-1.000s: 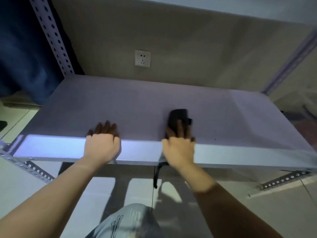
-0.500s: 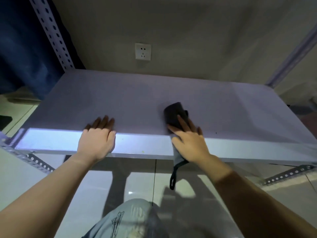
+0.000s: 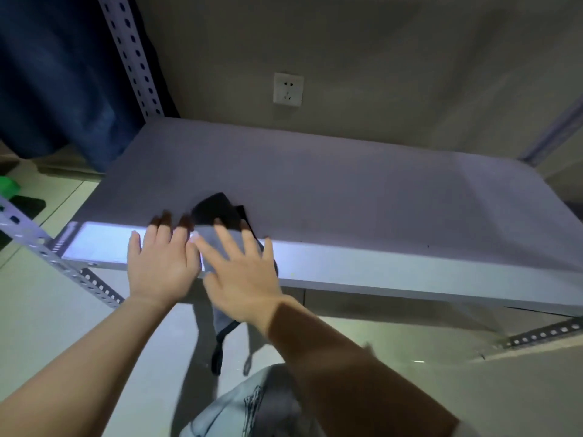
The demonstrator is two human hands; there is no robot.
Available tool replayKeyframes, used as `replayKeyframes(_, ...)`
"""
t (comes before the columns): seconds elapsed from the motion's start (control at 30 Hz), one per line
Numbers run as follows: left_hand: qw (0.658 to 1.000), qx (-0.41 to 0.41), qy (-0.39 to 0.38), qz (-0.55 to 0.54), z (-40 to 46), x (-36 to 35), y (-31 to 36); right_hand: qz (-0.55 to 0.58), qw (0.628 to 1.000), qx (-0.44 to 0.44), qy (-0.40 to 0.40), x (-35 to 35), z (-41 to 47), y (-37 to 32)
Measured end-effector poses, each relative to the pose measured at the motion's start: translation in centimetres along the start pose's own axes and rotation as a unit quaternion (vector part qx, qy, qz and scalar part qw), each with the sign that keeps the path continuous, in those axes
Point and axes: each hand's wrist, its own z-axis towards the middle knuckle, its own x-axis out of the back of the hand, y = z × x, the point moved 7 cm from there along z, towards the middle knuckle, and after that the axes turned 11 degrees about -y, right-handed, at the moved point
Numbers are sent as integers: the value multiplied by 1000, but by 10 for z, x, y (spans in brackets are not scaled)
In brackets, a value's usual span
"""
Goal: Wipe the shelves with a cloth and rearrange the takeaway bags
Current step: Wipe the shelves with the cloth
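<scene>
Dark cloth (image 3: pixel 217 212) swept leftward along the front lip of the shelf (image 3: pixel 378 197) — wiping under way.
Head view: right hand (image 3: pixel 243 275), fingers spread flat, presses the cloth, now just beside the left hand (image 3: pixel 162 263), also flat on the edge; a second ago they were well apart. No takeaway bags visible — rearranging not started.

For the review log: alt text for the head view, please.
The right hand presses a dark cloth flat on a white shelf, beside the left hand resting on its front edge; a wall socket sits behind.
</scene>
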Motion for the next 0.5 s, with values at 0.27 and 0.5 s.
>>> replayKeyframes(0.27,1000,14,-15,3,5,-7,-3,4,999,-43,19,17,0,46)
replayKeyframes(0.5,999,10,-48,-1,-4,-1,26,4,983,-173,55,42,-61,179)
